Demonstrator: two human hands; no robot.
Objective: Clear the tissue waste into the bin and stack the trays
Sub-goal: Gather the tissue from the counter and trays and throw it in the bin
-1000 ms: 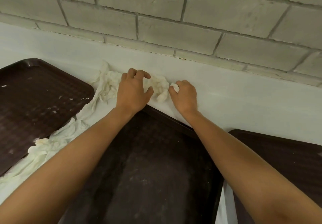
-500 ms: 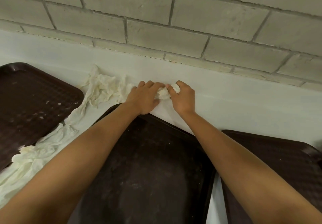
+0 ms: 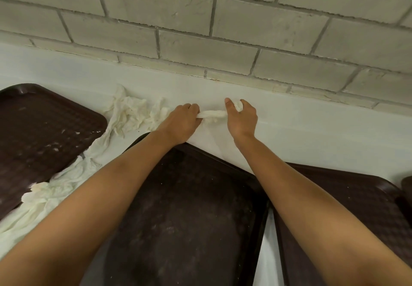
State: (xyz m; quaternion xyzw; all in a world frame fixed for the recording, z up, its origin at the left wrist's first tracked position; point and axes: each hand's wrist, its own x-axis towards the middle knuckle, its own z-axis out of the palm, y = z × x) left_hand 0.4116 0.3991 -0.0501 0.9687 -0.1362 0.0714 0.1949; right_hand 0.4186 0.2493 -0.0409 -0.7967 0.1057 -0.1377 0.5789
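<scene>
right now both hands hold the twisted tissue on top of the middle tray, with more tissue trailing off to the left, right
Wrong spot: the head view shows the left hand and right hand holding the twisted tissue over the white counter beyond the middle tray, not on it; more tissue does trail off to the left.

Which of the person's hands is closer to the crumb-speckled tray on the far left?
Left. The left hand grips the tissue just right of that tray, with loose tissue lying between them. The right hand grips the same tissue further right, beyond the left hand.
</scene>
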